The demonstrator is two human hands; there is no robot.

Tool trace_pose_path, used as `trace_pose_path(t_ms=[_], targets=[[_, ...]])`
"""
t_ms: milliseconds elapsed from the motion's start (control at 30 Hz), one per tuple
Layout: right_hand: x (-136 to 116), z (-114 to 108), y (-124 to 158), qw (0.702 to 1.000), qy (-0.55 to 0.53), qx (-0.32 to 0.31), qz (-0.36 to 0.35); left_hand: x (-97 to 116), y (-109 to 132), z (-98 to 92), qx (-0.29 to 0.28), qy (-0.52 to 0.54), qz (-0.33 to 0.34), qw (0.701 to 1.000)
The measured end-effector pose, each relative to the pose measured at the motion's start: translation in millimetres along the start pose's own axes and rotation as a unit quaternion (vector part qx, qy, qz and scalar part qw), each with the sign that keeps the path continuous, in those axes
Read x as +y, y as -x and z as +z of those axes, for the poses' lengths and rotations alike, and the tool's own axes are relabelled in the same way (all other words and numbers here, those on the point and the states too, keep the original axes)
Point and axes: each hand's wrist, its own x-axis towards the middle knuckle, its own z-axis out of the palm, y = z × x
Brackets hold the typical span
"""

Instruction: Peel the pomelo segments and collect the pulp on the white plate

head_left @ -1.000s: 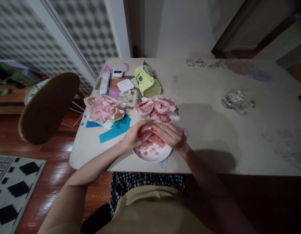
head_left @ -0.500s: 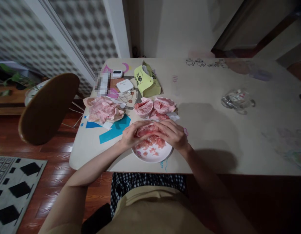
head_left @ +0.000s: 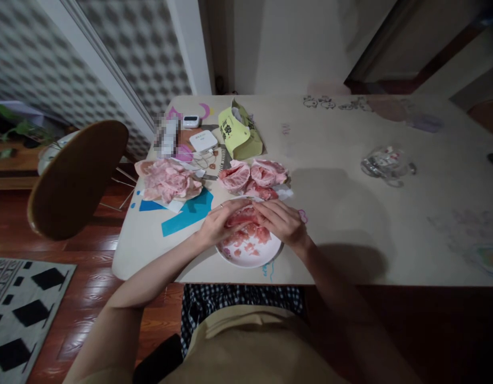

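Forearms angled inward, left grip and right grip curl half-closed around a pink fruit piece.

A brown chair stands near a rug with black diamonds.

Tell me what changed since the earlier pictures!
The left hand and right hand shifted their fingers slightly around the pink, pulpy fruit piece they hold. Nothing was visibly picked up or let go. The round white plate and the thick, pink fruit pieces beyond it stayed put.
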Motion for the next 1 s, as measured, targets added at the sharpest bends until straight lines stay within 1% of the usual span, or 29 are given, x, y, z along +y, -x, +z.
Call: trace_pose_path(t_ms=[67, 167, 233, 300, 400, 467, 667, 833, 900, 1000], targets=[[0.5, 1.2, 0.6, 1.000, -0.026, -0.011, 0.010, -2.9, 0.8, -0.4, 0.003, -0.001, 0.007, 1.000], [0.2, 1.3, 1.8, 0.999, -0.037, -0.022, 0.016, -9.3, -1.6, -1.4, 0.018, 0.012, 0.066, 0.998], [-0.7, -0.6, 2.5, 1.000, -0.019, -0.017, 0.001, -12.5, -4.2, -2.7, 0.021, 0.021, 0.105, 0.994], [-2.0, -3.9, 2.9, 0.999, 0.009, -0.002, -0.032, -13.7, -6.1, -4.5, 0.019, 0.027, 0.125, 0.992], [-5.1, -9.8, 3.1, 0.996, 0.035, 0.023, -0.077, -10.9, -6.6, -8.2, 0.020, 0.023, 0.139, 0.990], [-7.6, -12.9, 3.9, 0.995, 0.036, 0.033, -0.084, -7.4, -6.1, -10.7, 0.019, 0.017, 0.144, 0.989], [-10.8, -12.8, 7.4, 0.997, -0.002, 0.043, -0.056, -2.5, -6.7, -13.8, 0.002, 0.036, 0.151, 0.988], [-6.2, -3.4, 4.4, 0.997, -0.061, 0.030, -0.028, -8.8, -7.6, -10.9, 0.036, 0.048, 0.159, 0.985], [-5.9, -2.3, 3.8, 0.997, -0.064, 0.024, -0.027, -11.1, -7.5, -11.1, 0.030, 0.052, 0.166, 0.984], [-8.3, -6.5, 4.5, 0.998, -0.039, 0.029, -0.033, -12.7, -7.1, -13.6, 0.003, 0.050, 0.173, 0.984]])
